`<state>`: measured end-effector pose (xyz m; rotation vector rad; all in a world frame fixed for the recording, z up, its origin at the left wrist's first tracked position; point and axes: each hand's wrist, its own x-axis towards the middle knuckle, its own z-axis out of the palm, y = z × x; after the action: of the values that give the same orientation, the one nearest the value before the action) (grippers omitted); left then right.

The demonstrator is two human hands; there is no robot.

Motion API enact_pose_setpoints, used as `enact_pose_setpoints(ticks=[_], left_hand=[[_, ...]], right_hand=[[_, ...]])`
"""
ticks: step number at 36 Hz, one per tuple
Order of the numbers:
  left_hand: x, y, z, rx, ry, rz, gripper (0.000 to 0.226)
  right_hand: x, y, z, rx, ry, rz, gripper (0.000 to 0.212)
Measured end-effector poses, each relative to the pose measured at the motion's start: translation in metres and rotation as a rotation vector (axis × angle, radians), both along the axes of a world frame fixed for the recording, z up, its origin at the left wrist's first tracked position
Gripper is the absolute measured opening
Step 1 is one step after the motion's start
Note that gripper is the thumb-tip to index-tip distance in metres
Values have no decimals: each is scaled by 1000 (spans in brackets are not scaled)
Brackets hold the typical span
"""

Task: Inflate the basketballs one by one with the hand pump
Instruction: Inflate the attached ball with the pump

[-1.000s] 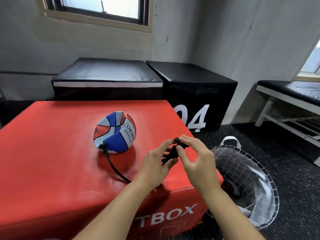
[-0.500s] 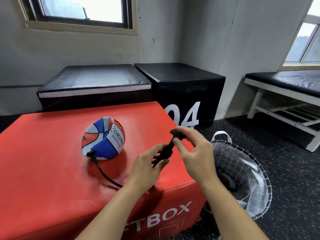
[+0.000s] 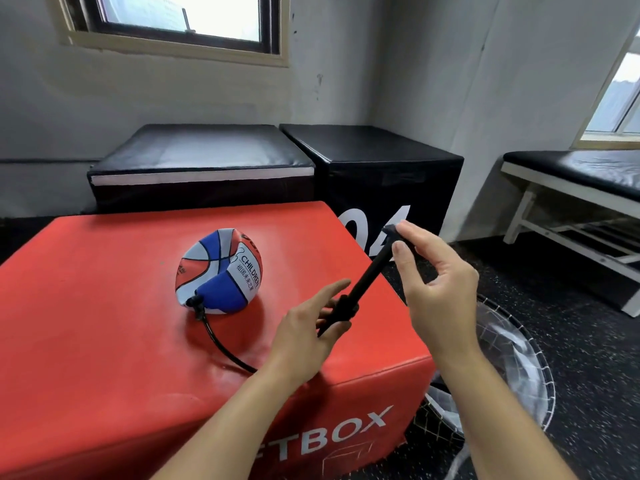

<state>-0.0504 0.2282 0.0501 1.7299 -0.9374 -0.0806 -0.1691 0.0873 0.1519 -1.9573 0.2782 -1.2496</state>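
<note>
Black hand pump [image 3: 367,278] slants up and rightward from my left hand [image 3: 308,327] gripping its barrel to my right hand [image 3: 433,282] pinching the drawn-out handle, basketball [image 3: 218,271] hose-linked on the red table [image 3: 104,306]

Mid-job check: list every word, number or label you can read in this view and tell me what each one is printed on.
"CHILDREN": white panel of the basketball; its last letter curves out of clear sight.
Chinese characters beneath it on the same panel: too small to read.
Dark lettering at the ball's top right edge: cut off, unreadable.
"TBOX": front face of the red box; earlier letters hidden behind the left arm.
"04": side of the black box, partly covered by the pump handle.
</note>
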Motion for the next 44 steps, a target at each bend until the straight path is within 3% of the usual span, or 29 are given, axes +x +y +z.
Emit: enact_pose_setpoints(ticks=[23, 29, 37, 44], left_hand=[[-3, -4, 0, -31, 38, 6, 70], [-5, -9, 0, -8, 31, -14, 63], [-7, -10, 1, 40, -15, -41, 57], [-6, -9, 0, 69, -29, -31, 56]], right_hand=[[9, 4, -62, -124, 241, 93, 34], [-3, -6, -51, -45, 183, 116, 34], [-18, -32, -9, 115, -90, 35, 27], [-17, -28, -8, 38, -61, -79, 28]])
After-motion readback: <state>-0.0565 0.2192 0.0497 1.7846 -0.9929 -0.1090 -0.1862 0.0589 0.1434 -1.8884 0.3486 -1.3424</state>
